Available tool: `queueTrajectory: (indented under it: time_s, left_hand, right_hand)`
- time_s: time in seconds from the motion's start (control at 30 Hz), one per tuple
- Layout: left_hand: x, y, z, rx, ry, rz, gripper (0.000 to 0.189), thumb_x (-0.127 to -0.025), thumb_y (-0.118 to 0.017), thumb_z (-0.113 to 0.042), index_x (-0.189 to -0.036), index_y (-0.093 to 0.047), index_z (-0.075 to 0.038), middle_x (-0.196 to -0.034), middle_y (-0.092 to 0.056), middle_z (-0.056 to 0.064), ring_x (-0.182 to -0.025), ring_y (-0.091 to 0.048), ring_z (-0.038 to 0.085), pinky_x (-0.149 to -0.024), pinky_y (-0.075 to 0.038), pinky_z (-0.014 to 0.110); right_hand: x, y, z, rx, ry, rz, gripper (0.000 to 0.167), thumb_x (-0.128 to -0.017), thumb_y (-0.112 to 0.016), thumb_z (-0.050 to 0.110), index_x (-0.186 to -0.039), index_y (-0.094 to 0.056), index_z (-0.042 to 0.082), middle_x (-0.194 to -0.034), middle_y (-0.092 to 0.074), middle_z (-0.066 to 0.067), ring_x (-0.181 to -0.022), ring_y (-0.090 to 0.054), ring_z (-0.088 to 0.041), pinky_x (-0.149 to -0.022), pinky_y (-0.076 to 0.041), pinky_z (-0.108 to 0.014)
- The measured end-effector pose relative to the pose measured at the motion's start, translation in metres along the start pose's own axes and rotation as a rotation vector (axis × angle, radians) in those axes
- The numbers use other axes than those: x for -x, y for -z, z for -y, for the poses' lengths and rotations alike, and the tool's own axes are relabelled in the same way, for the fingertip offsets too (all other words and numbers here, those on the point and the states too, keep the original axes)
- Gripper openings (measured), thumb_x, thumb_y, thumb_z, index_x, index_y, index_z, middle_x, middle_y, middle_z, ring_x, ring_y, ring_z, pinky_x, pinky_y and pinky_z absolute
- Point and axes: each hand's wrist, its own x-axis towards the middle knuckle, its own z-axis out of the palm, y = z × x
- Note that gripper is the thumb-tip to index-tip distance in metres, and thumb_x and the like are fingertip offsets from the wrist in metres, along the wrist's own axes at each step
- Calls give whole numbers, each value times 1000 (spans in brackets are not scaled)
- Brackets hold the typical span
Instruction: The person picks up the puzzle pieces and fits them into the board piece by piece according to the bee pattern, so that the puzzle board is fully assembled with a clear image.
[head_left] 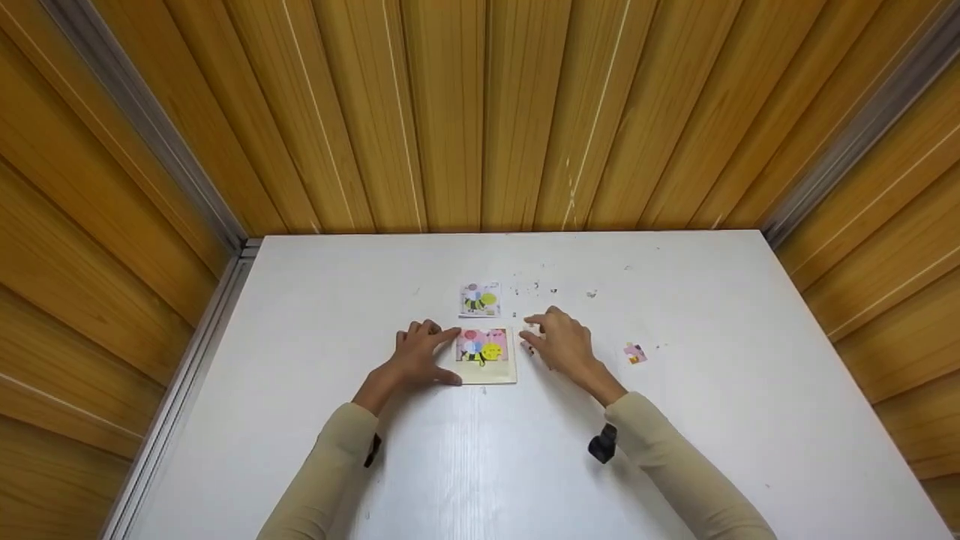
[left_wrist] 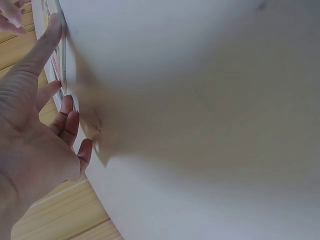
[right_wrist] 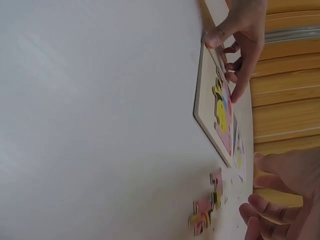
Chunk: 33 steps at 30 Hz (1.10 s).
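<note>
A pale wooden puzzle board lies in the middle of the table. Its far part holds fitted pieces of a pink and yellow bee picture; bare wood shows along the near part. My left hand spans the board's left side, its straight thumb at the near corner and index finger at the far one. To the right of the board my right hand hovers with fingers apart and nothing between them in the right wrist view. Loose puzzle pieces lie near it, partly hidden by the hand in the head view.
Behind the board lies a small printed card with the same bee. A loose pink piece rests farther right. Small dark marks dot the white table, and a wood-patterned wall rises at its far edge.
</note>
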Motion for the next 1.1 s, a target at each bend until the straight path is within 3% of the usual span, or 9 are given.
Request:
queueTrajectory:
  time_s: [0.27,0.47,0.67,0.87,1.1]
  left_hand:
    - [2,4,0,1,-31,0,93,-72,-92,-41,-151,-51,-17,-130,-52,16,-113,-41,31,-97,-27,51]
    - [1,4,2,-8,-44,-3,93,-72,-92,-42,-151,-51,-18,-129,-53,14,-114,-41,30,-97,-28,51]
    - [-1,3,4,-16,-43,-2,93,-71,-92,-44,-151,-51,-19,-130,-52,14,-115,-41,29,-99,-29,51]
    - [-2,2,3,-8,-49,-5,94,-70,-92,-44,-151,-52,-18,-128,-50,15,-115,-40,30,-98,-28,51]
    - [-2,0,1,-7,-62,-1,92,-71,-92,-45,-150,-53,-17,-128,-49,16,-114,-39,31,-98,-28,51]
  right_hand:
    - [10,30,-47,34,1,-45,29,-92,-76,26,-116,-78,10,-87,-68,-10,-73,-62,-23,-59,-50,-41]
    - [19,46,-79,22,-24,-36,29,-93,-75,24,-117,-77,7,-89,-69,-14,-74,-62,-25,-57,-48,-40]
    - [28,57,-96,2,-69,-8,31,-94,-73,25,-119,-76,7,-93,-70,-16,-73,-60,-24,-55,-45,-36]
    - [36,54,-96,-53,-83,25,31,-94,-73,25,-119,-76,7,-95,-71,-15,-77,-61,-24,-57,-42,-32]
    - [36,28,-71,-128,-51,58,30,-92,-76,25,-116,-78,7,-91,-68,-10,-79,-62,-20,-61,-44,-31]
